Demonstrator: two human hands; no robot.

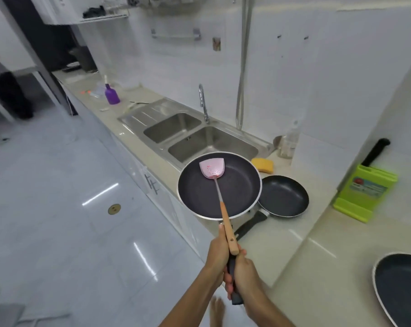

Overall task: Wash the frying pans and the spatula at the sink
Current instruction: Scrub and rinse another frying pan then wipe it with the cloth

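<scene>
Item 1, large pan [219, 185]: I hold it in the air at the counter's [294, 244] edge, just short of the sink [213, 142], which lies at 12 o'clock from it. Dark coating, metal rim, long dark handle running back to 6 o'clock. I judge it stiff and fairly heavy, front-loaded; best taken far down the handle, and slick once wet

Item 2, spatula [211, 168]: pink perforated head resting inside the large pan at 11 o'clock of its floor, thin metal shaft and wooden handle lying over the rim at 6 o'clock. Light, rigid, loose in the pan; likely to slide off if the pan tips. Take it by the wood

Item 3, small pan [283, 195]: on the counter at 3 o'clock of the large pan, its rim tucked under the large pan's edge, handle pointing to 7 o'clock

Item 4, third pan [402, 289]: partly in view at 4 o'clock of the scene, on the counter

Item 5, sponge [263, 165]: yellow, at 1 o'clock of the large pan, beside the sink. Tap [203, 102] stands behind the basins

Hands: right hand [243, 277] wrapped round the large pan's handle, knuckles up, forearm in from 5 o'clock. Left hand [216, 253] closed on the same handle nearer the rim, thumb laid beside the spatula's wood, seemingly pinning it; forearm in from 7 o'clock
</scene>
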